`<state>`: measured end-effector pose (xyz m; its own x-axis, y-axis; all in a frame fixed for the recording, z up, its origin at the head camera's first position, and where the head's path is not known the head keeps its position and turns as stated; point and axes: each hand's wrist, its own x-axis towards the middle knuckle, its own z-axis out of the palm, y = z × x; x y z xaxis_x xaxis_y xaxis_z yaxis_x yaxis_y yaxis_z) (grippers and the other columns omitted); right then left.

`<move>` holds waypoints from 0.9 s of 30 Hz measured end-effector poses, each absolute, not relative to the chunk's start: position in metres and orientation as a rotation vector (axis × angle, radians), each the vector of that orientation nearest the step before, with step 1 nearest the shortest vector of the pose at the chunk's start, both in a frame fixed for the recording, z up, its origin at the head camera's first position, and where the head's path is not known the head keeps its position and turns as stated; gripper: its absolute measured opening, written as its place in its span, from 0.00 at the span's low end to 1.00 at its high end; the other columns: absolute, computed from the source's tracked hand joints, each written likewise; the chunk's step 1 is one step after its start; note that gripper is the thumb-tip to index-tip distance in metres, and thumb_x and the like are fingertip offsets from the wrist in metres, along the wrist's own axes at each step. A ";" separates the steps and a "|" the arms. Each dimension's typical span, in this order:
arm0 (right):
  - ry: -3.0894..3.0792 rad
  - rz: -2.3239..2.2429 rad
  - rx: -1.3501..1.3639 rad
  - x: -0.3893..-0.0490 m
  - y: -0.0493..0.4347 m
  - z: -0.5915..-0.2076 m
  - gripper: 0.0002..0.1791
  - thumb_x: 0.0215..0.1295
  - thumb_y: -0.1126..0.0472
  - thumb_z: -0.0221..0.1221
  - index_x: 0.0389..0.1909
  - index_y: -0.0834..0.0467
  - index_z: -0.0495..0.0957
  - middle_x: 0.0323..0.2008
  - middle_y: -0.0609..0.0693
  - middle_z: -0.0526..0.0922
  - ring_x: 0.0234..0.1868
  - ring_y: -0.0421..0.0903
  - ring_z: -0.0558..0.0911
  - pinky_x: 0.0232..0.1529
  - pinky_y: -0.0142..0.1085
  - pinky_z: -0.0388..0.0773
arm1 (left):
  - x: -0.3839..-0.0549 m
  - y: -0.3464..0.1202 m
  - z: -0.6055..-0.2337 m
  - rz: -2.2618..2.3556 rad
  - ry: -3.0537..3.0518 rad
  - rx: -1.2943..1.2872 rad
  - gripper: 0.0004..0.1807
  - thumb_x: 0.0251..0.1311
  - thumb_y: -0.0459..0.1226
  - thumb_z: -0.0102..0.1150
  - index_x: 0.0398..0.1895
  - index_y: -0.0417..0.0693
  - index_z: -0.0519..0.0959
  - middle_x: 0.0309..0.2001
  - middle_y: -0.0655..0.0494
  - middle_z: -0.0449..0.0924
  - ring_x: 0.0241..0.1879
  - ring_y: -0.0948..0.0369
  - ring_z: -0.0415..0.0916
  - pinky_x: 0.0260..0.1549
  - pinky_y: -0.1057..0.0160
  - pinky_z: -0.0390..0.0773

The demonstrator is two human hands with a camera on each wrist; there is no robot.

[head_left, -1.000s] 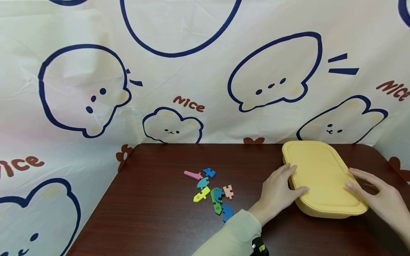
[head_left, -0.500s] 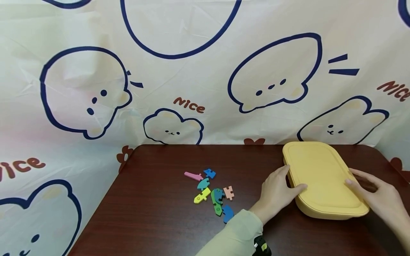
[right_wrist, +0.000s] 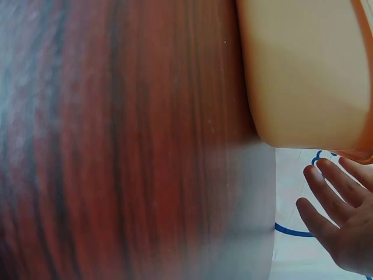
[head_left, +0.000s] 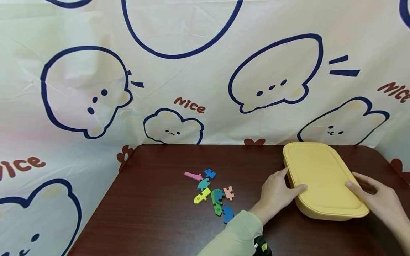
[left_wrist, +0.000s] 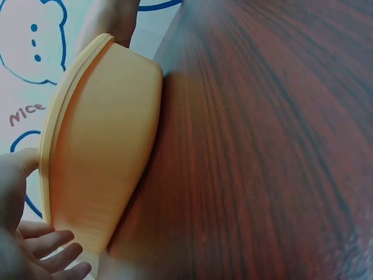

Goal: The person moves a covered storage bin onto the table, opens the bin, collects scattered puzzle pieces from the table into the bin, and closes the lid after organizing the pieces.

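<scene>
A yellow plastic storage box [left_wrist: 113,134] with rounded corners stands at the right of the table, its yellow lid [head_left: 320,177] on top. My left hand [head_left: 277,190] grips the lid's left edge, thumb on top and fingers down at the side below the rim. Across from it, my right hand [head_left: 379,199] holds the right edge in the same way, thumb on the lid. In the right wrist view, the lower fingers [right_wrist: 317,219] of that hand spread beside the box's end. The box's contents are hidden under the lid.
Several colourful puzzle pieces lie left of the box, among them a yellow piece [head_left: 201,196], a pink piece [head_left: 193,176] and a blue piece [head_left: 227,214]. The dark brown wooden table [head_left: 153,213] meets a cartoon-printed cloth [head_left: 217,81] at its back edge.
My left fingers have slipped from the lid's top down over its left side. My right index finger has lowered past the right rim. The box and puzzle pieces stay put.
</scene>
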<state>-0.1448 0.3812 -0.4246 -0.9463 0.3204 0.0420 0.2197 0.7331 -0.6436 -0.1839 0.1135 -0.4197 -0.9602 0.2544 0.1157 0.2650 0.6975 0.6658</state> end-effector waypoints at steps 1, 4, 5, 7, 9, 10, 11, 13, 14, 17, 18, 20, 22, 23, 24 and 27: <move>-2.782 1.003 -0.440 -0.145 0.381 -0.425 0.44 0.71 0.39 0.54 0.70 0.73 0.60 0.60 0.81 0.65 0.55 0.75 0.70 0.21 0.24 0.65 | -0.184 0.113 -0.420 -1.138 -2.882 -0.436 0.40 0.54 0.65 0.63 0.67 0.57 0.73 0.59 0.65 0.76 0.57 0.64 0.74 0.51 0.58 0.76; -2.775 0.997 -0.438 -0.145 0.381 -0.427 0.43 0.71 0.40 0.54 0.69 0.73 0.62 0.58 0.81 0.67 0.52 0.73 0.72 0.21 0.26 0.67 | -0.183 0.113 -0.420 -1.153 -2.881 -0.427 0.40 0.54 0.65 0.64 0.67 0.57 0.73 0.60 0.65 0.76 0.58 0.64 0.74 0.52 0.58 0.75; -2.772 1.000 -0.433 -0.145 0.381 -0.427 0.43 0.71 0.40 0.55 0.68 0.73 0.63 0.58 0.81 0.67 0.51 0.72 0.73 0.21 0.26 0.68 | -0.183 0.113 -0.421 -1.154 -2.879 -0.429 0.40 0.54 0.64 0.64 0.67 0.57 0.73 0.60 0.65 0.76 0.58 0.64 0.73 0.52 0.58 0.75; -2.767 0.996 -0.428 -0.144 0.381 -0.427 0.42 0.70 0.41 0.55 0.68 0.73 0.64 0.57 0.81 0.68 0.48 0.69 0.75 0.21 0.26 0.69 | -0.183 0.113 -0.421 -1.158 -2.873 -0.435 0.39 0.55 0.64 0.64 0.67 0.57 0.73 0.60 0.66 0.76 0.58 0.64 0.73 0.53 0.58 0.75; -2.765 0.989 -0.425 -0.144 0.381 -0.427 0.41 0.70 0.41 0.56 0.67 0.73 0.65 0.57 0.80 0.69 0.46 0.67 0.76 0.21 0.26 0.69 | -0.183 0.114 -0.422 -1.166 -2.870 -0.438 0.39 0.55 0.63 0.64 0.67 0.57 0.73 0.60 0.66 0.76 0.58 0.65 0.73 0.53 0.59 0.75; -2.765 0.982 -0.428 -0.144 0.381 -0.427 0.41 0.70 0.41 0.56 0.67 0.73 0.65 0.57 0.80 0.69 0.46 0.66 0.76 0.21 0.26 0.68 | -0.183 0.114 -0.422 -1.169 -2.869 -0.438 0.39 0.55 0.63 0.64 0.67 0.57 0.73 0.60 0.66 0.76 0.58 0.65 0.73 0.53 0.59 0.75; -2.767 0.974 -0.431 -0.144 0.380 -0.427 0.41 0.70 0.41 0.56 0.66 0.72 0.66 0.57 0.80 0.70 0.46 0.65 0.75 0.22 0.27 0.68 | -0.183 0.114 -0.423 -1.173 -2.870 -0.435 0.39 0.55 0.63 0.65 0.67 0.57 0.73 0.60 0.66 0.76 0.58 0.64 0.73 0.53 0.59 0.75; -2.780 0.962 -0.434 -0.144 0.380 -0.425 0.41 0.71 0.41 0.55 0.66 0.73 0.65 0.57 0.80 0.69 0.47 0.67 0.74 0.28 0.32 0.70 | -0.183 0.114 -0.423 -1.185 -2.874 -0.423 0.39 0.55 0.63 0.65 0.66 0.57 0.73 0.60 0.66 0.76 0.58 0.64 0.73 0.53 0.59 0.75; -2.785 0.954 -0.431 -0.144 0.380 -0.424 0.40 0.71 0.41 0.54 0.66 0.73 0.65 0.57 0.81 0.68 0.48 0.68 0.73 0.32 0.37 0.72 | -0.183 0.114 -0.423 -1.190 -2.876 -0.417 0.38 0.54 0.63 0.65 0.66 0.57 0.74 0.60 0.66 0.76 0.58 0.65 0.73 0.54 0.59 0.74; -2.799 0.932 -0.428 -0.145 0.379 -0.423 0.40 0.72 0.42 0.53 0.65 0.74 0.65 0.57 0.83 0.66 0.50 0.70 0.70 0.39 0.51 0.70 | -0.182 0.114 -0.422 -1.196 -2.886 -0.404 0.38 0.54 0.64 0.65 0.65 0.58 0.75 0.59 0.66 0.76 0.58 0.65 0.73 0.54 0.60 0.74; -2.802 0.927 -0.425 -0.145 0.379 -0.422 0.40 0.72 0.42 0.53 0.65 0.74 0.65 0.57 0.83 0.66 0.50 0.71 0.70 0.39 0.54 0.69 | -0.182 0.114 -0.422 -1.197 -2.889 -0.404 0.37 0.55 0.64 0.64 0.65 0.58 0.75 0.59 0.66 0.76 0.58 0.65 0.73 0.54 0.60 0.74; -2.798 0.918 -0.425 -0.145 0.378 -0.422 0.39 0.72 0.42 0.53 0.65 0.74 0.66 0.57 0.83 0.66 0.50 0.71 0.71 0.37 0.51 0.69 | -0.182 0.114 -0.422 -1.196 -2.896 -0.407 0.37 0.55 0.64 0.64 0.65 0.58 0.75 0.59 0.66 0.76 0.58 0.65 0.73 0.54 0.60 0.74; -2.795 0.911 -0.436 -0.145 0.378 -0.422 0.39 0.72 0.42 0.53 0.65 0.74 0.66 0.56 0.83 0.66 0.49 0.71 0.72 0.34 0.45 0.68 | -0.182 0.114 -0.422 -1.196 -2.899 -0.417 0.37 0.55 0.63 0.64 0.65 0.58 0.75 0.58 0.66 0.77 0.56 0.65 0.74 0.53 0.60 0.75; -2.792 0.909 -0.440 -0.145 0.378 -0.422 0.39 0.72 0.42 0.52 0.65 0.75 0.66 0.56 0.83 0.67 0.48 0.71 0.72 0.32 0.43 0.68 | -0.182 0.114 -0.422 -1.194 -2.900 -0.424 0.37 0.55 0.63 0.64 0.65 0.58 0.75 0.58 0.66 0.77 0.56 0.65 0.74 0.53 0.60 0.75; -2.787 0.912 -0.439 -0.145 0.378 -0.422 0.39 0.73 0.43 0.52 0.65 0.74 0.66 0.56 0.82 0.67 0.48 0.70 0.73 0.32 0.41 0.66 | -0.183 0.115 -0.421 -1.195 -2.898 -0.430 0.37 0.55 0.63 0.64 0.65 0.58 0.75 0.58 0.66 0.77 0.55 0.65 0.75 0.52 0.60 0.75; -2.779 0.911 -0.441 -0.146 0.377 -0.422 0.38 0.73 0.43 0.52 0.65 0.74 0.66 0.56 0.82 0.66 0.48 0.71 0.73 0.30 0.39 0.66 | -0.183 0.115 -0.420 -1.188 -2.888 -0.448 0.36 0.55 0.63 0.64 0.65 0.58 0.75 0.56 0.65 0.78 0.54 0.64 0.76 0.50 0.61 0.76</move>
